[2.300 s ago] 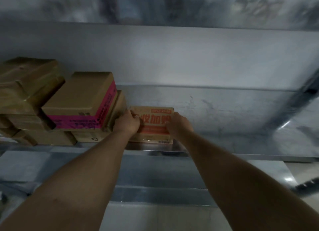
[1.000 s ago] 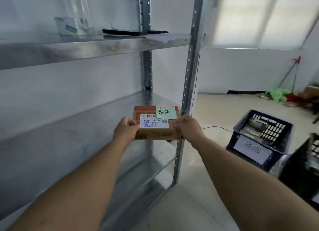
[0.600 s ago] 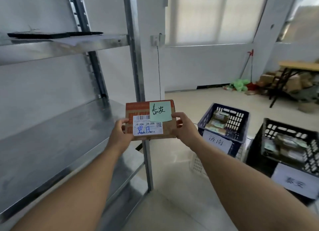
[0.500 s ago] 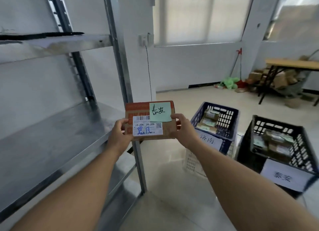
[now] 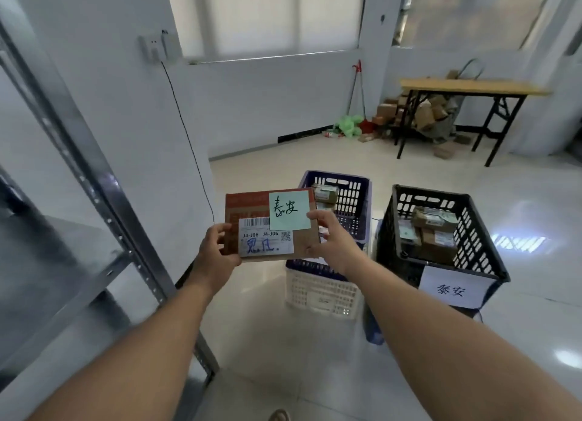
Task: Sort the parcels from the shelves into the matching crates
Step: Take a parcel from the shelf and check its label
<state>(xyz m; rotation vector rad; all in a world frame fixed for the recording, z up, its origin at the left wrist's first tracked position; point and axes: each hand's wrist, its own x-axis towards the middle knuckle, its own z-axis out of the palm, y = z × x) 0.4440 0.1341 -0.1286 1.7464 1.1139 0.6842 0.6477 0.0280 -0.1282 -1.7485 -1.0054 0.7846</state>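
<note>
While left hand (image 5: 217,251) grips parcel (image 5: 270,231) — right hand (image 5: 331,236) pinches.

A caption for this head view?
Left hand and right hand hold brown cardboard parcel, green note attached, near black plastic crate.

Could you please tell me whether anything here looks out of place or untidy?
Mostly the far corner: cardboard boxes are heaped in a jumble under the wooden table, a few lying loose on the floor, near a green heap. The blue crate, black crate and held parcel look in order.
</note>
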